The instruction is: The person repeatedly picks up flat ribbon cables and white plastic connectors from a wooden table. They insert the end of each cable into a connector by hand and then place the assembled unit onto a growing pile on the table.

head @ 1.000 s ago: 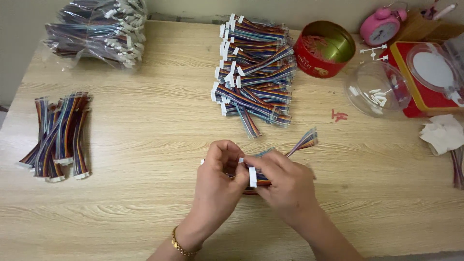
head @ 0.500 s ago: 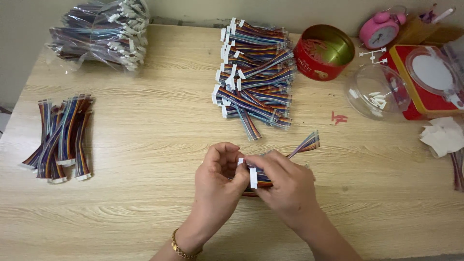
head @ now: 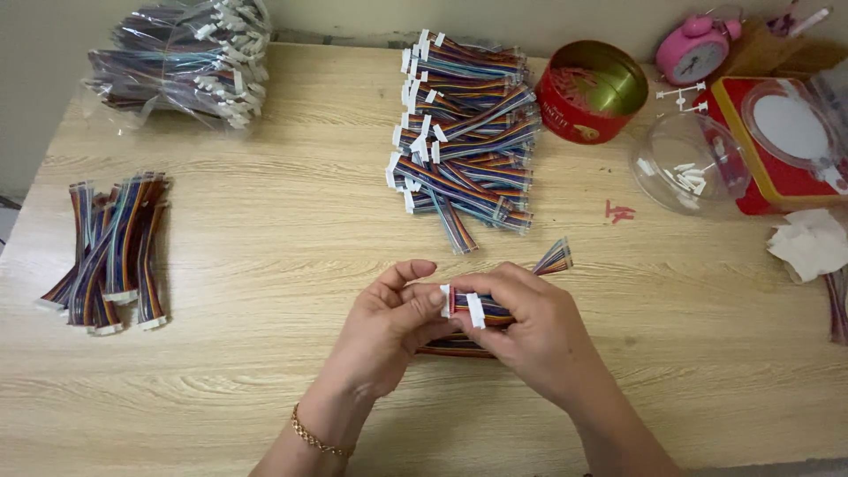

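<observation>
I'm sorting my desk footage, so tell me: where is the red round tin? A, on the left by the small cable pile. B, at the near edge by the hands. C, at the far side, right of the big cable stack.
C: the red tin stands open at the table's far side, just right of the cable stack.

Wooden table (head: 265, 265). Far left corner: clear bag of ribbon cables (head: 181, 62). Left edge: loose cable bundle (head: 110, 252). Far edge, middle: stacked cable pile (head: 464, 132). Toward my far right corner: red tin (head: 594, 91), pink alarm clock (head: 698, 51), clear plastic lid (head: 689, 163). Right edge: crumpled tissue (head: 808, 243).
</observation>
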